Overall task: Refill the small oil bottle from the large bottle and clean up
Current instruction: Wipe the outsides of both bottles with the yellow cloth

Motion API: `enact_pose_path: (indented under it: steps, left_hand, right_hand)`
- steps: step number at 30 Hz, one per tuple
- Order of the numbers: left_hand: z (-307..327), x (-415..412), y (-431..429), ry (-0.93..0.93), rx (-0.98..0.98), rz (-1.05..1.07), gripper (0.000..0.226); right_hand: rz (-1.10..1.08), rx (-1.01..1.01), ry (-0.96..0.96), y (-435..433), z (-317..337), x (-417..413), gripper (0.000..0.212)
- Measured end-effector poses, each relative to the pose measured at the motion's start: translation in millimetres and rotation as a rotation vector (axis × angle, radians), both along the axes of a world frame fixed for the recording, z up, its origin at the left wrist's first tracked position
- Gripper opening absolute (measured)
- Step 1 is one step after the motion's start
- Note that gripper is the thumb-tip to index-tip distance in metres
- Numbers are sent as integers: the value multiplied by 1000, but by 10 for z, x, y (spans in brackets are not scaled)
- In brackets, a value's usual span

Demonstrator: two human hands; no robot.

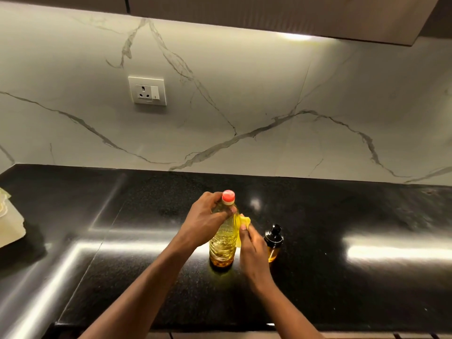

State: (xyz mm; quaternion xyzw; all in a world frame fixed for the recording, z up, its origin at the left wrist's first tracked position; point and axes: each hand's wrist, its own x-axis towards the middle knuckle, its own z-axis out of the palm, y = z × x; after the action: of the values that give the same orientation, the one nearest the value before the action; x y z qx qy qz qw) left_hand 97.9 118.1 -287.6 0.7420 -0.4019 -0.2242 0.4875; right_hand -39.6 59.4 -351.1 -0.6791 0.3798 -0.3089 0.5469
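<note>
The large clear oil bottle (223,237) stands upright on the black counter (342,216), its red cap (228,195) on. My left hand (205,220) grips its neck and shoulder just below the cap. My right hand (254,250) holds a yellow cloth (244,221) against the bottle's right side. Just right of that hand stands the small oil bottle (273,243), amber with a black top, partly hidden by my right hand.
A pale packet or bag (9,223) lies at the counter's left edge. A wall socket (147,91) sits on the marble backsplash. The counter's front edge (171,325) runs below my forearms.
</note>
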Motion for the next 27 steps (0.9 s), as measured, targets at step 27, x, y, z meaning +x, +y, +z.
enact_pose_path:
  steps: [27]
  left_hand:
    - [5,-66,-10,-11,18,-70,21]
  right_hand:
    - [-12,-67,-92,-101,324,46,34]
